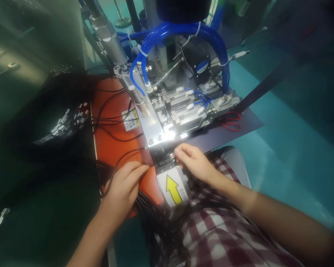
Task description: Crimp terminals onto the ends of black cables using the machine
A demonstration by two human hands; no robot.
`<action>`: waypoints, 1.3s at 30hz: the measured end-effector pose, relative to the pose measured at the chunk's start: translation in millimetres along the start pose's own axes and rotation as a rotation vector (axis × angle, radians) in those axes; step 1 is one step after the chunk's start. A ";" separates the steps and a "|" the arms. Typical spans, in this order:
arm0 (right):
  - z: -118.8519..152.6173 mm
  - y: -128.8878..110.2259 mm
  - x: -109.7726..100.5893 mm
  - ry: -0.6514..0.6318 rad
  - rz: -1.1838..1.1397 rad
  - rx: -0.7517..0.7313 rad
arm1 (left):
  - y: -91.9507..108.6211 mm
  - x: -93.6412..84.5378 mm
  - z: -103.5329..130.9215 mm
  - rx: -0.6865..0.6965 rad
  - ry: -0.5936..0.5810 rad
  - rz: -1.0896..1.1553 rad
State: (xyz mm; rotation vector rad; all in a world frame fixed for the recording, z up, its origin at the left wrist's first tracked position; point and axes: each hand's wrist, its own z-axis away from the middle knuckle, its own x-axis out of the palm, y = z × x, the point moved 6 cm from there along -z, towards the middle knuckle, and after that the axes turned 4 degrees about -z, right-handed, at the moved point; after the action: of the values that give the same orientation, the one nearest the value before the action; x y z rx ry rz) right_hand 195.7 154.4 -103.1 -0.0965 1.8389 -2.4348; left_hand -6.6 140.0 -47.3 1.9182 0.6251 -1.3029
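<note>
My left hand (125, 183) is closed at the fingertips on a thin black cable, mostly hidden by the fingers, at the left side of a dark fixture (164, 162). On the fixture's right side, my right hand (193, 161) pinches a small metal connector (173, 156); its far side is covered by the fingers. A loose black cable (119, 160) curves from the machine plate down past my left wrist. Below the fixture is a white label with a yellow arrow (174, 189). The bright metal plate (156, 139) of the machine overhangs just above both hands.
Pneumatic cylinders (186, 111) and thick blue hoses (183, 31) fill the machine ahead. An orange tabletop (108, 148) carries several black cables and a warning label (130, 119). Cables with silver ends (62, 124) lie in a dark heap at left. A red wire loop (231, 124) hangs at right.
</note>
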 end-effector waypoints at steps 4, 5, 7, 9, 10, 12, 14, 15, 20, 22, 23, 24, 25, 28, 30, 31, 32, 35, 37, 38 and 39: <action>-0.3 -1.5 3.1 0.005 -0.026 -0.041 | -1.2 0.1 0.5 -0.017 0.010 0.005; -0.3 -2.1 3.5 0.006 -0.025 -0.049 | -1.4 0.3 0.5 -0.019 0.007 0.010; 0.1 -3.4 3.7 0.009 -0.012 -0.059 | -1.9 0.7 0.3 -0.025 0.003 0.018; 0.9 -4.2 3.7 0.008 -0.003 -0.057 | -2.7 0.8 0.2 -0.036 0.004 0.020; 1.4 -4.4 3.6 0.007 0.000 -0.055 | -3.0 0.8 0.2 -0.040 0.004 0.021; 2.3 -4.5 3.5 0.004 0.006 -0.049 | -3.3 1.2 0.2 -0.042 0.000 0.028; 2.9 -4.7 3.3 0.007 0.012 -0.048 | -3.7 1.3 0.2 -0.047 -0.001 0.036; 3.1 -4.8 3.3 0.008 0.013 -0.048 | -4.0 1.5 0.1 -0.053 -0.002 0.041; 3.3 -6.3 3.5 0.007 0.018 -0.054 | -4.4 1.8 -0.6 -0.075 0.000 0.057; 3.4 -6.7 3.6 -0.001 0.022 -0.061 | -3.4 1.4 -1.3 -0.062 0.006 0.058; 3.4 -6.6 3.6 -0.004 0.022 -0.064 | -3.0 1.2 -1.6 -0.056 0.007 0.059; 3.4 -6.5 3.5 -0.006 0.021 -0.066 | -2.8 1.0 -2.0 -0.053 0.009 0.059; 3.3 -6.4 3.3 -0.005 0.020 -0.069 | -2.8 0.9 -2.4 -0.052 0.009 0.058; 2.7 -6.4 2.7 -0.001 0.021 -0.073 | -2.6 0.2 -4.0 -0.056 0.010 0.057; 2.5 -7.0 2.9 -0.003 0.022 -0.075 | -1.5 -0.8 -5.3 -0.052 0.013 0.063; 2.5 -7.2 3.3 -0.006 0.022 -0.075 | -1.0 -1.3 -5.8 -0.051 0.015 0.065; 2.6 -7.4 3.6 -0.006 0.019 -0.074 | -0.6 -1.8 -6.1 -0.053 0.014 0.064; 2.4 -7.3 4.1 0.003 -0.001 -0.067 | -0.9 -1.9 -5.3 -0.077 0.002 0.048; 1.6 -5.3 4.6 -0.004 -0.051 -0.033 | -1.9 -0.5 -3.8 -0.096 -0.014 0.043; 1.0 -3.3 5.0 -0.017 -0.088 0.002 | -2.5 0.2 -3.0 -0.104 -0.018 0.043; 0.6 -1.0 5.3 -0.028 -0.130 0.044 | -2.9 0.9 -2.3 -0.109 -0.020 0.043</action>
State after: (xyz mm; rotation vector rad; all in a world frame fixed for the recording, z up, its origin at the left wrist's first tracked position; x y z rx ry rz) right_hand 190.5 153.5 -102.0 -0.2534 1.8206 -2.5436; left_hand -7.1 143.6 -48.4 1.8186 0.6287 -1.2344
